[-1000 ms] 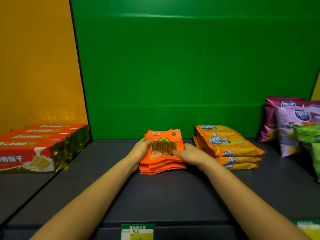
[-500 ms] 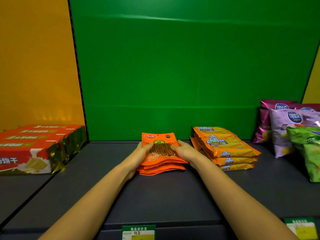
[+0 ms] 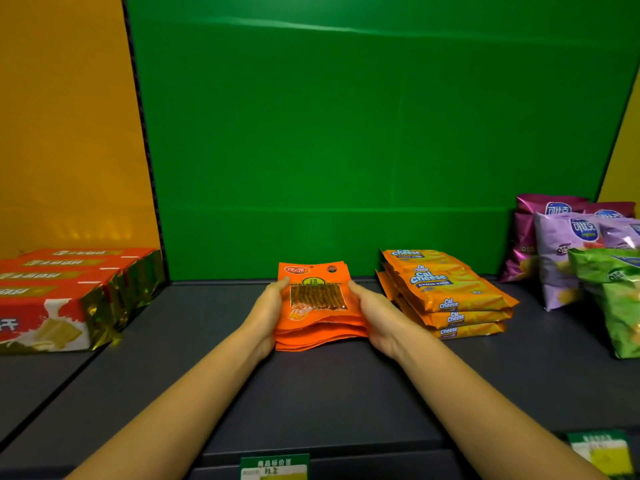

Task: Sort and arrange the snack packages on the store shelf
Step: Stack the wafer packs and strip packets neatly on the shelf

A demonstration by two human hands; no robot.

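Wide bare shelf [image 3: 194, 358] lies open between the red boxes [image 3: 69, 292] and the orange packet stack [image 3: 318, 327]. Right of it, the Cal Cheese stack [image 3: 450, 296] crowds close, the gap seemingly narrow; chip bags [image 3: 571, 258] block beyond.

We count four red boxes [image 3: 52, 306], two green bags [image 3: 623, 317], at least four orange packets [image 3: 318, 327], five wafer packs [image 3: 450, 292], four purple bags [image 3: 561, 244]

- The orange snack packets [image 3: 320, 306] you are squaring up lie in a flat stack, slightly fanned at the near edge, with the clear window facing up.
- The Cal Cheese wafer packs [image 3: 446, 292], yellow-orange, are stacked flat just right of that stack.
- The purple chip bags [image 3: 568, 244] and green chip bags [image 3: 620, 299] lean far to its right.
- The red boxes [image 3: 62, 296] lie side by side, well to its left.
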